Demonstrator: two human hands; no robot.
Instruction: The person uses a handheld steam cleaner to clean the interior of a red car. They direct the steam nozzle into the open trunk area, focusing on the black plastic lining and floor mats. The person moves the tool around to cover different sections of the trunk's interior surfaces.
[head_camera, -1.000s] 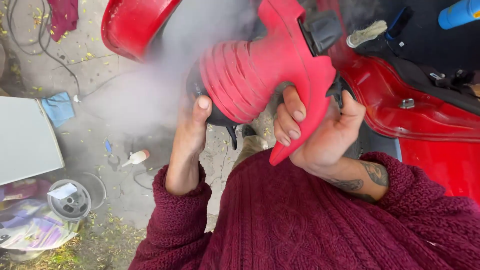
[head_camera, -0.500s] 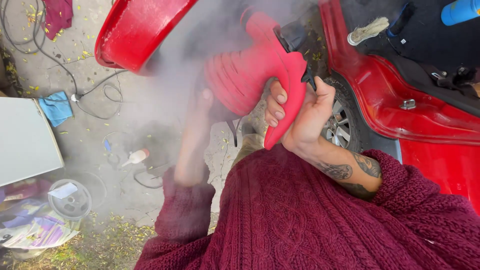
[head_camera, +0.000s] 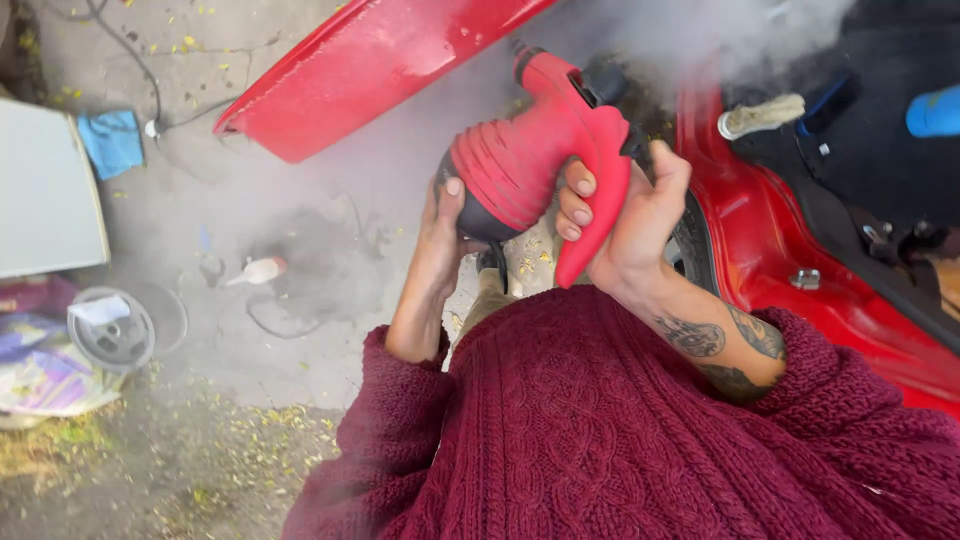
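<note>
Centrally, red steamer (head_camera: 535, 150) raised amid steam. Right hand (head_camera: 630, 215) closed round its handle; left hand (head_camera: 445, 230) cups its round body. Red car (head_camera: 800, 250) at right.

Colourful printed bag (head_camera: 45, 375), far left.

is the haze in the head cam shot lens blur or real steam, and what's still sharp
Head view: real white steam veils the top, softening the ground behind; the red steamer, right hand, left hand and sweater stay sharp; soft daylight, no glare.
</note>
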